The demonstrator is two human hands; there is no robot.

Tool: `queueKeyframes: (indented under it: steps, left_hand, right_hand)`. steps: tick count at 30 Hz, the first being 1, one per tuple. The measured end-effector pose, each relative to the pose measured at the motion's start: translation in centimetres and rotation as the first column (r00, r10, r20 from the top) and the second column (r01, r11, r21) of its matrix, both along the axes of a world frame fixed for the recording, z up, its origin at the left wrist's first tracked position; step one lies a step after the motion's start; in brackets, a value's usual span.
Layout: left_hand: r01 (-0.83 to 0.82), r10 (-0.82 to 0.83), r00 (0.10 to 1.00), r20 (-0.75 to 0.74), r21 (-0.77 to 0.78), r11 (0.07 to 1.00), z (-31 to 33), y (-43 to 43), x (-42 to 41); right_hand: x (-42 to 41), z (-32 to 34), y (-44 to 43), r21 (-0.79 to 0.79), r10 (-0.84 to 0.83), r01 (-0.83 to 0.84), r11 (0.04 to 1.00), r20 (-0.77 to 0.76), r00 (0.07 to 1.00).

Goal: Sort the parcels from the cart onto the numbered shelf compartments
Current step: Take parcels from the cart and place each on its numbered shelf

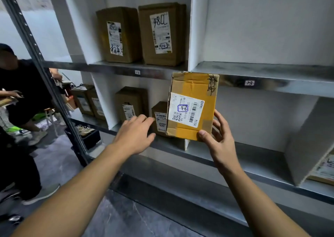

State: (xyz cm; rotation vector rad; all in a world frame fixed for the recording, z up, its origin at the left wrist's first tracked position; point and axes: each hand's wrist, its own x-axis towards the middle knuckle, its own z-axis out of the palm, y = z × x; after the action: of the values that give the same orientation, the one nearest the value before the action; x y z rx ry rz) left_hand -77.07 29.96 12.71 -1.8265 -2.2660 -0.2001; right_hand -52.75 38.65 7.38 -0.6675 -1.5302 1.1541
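Note:
A cardboard parcel point(194, 99) with yellow tape and a white label marked in blue pen is held upright in front of the white divider point(187, 144) of the lower shelf. My right hand point(218, 137) grips its lower right corner, thumb on the front face and fingers behind. My left hand point(134, 135) reaches forward with straight fingers, its tips near a small brown box point(159, 117) on the lower shelf, and holds nothing. Two brown boxes point(141, 36) stand on the upper shelf above a tag point(137, 72). Another tag point(249, 82) marks the compartment to the right.
More brown boxes point(131, 101) stand in the lower left compartments. The lower right compartment has bare metal floor point(253, 157), and a parcel point(323, 169) lies beyond its right divider. A person in black point(19, 99) stands at the left beside the dark shelf upright point(45, 70).

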Motion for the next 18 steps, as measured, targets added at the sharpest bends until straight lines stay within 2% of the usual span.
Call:
queueKeyframes:
  steps: [4, 9, 18]
  left_hand:
    - [0.068, -0.068, 0.997, 0.02, 0.03, 0.997, -0.3, 1.5, -1.1]
    - [0.187, -0.184, 0.981, 0.068, -0.037, 0.982, -2.0, 2.2, -1.1]
    - [0.398, -0.387, 0.913, 0.131, -0.073, 0.914, -4.2, 2.2, 0.5]
  right_hand:
    - [-0.7, -0.4, 0.0, 0.011, -0.054, 0.054, 0.999, 0.042, 0.998]
    - [-0.1, -3.3, -1.8, -0.061, -0.182, 0.188, 0.98, 0.082, 0.98]
    - [5.6, -6.6, -4.7, -0.155, -0.493, 0.498, 0.853, 0.073, 0.867]
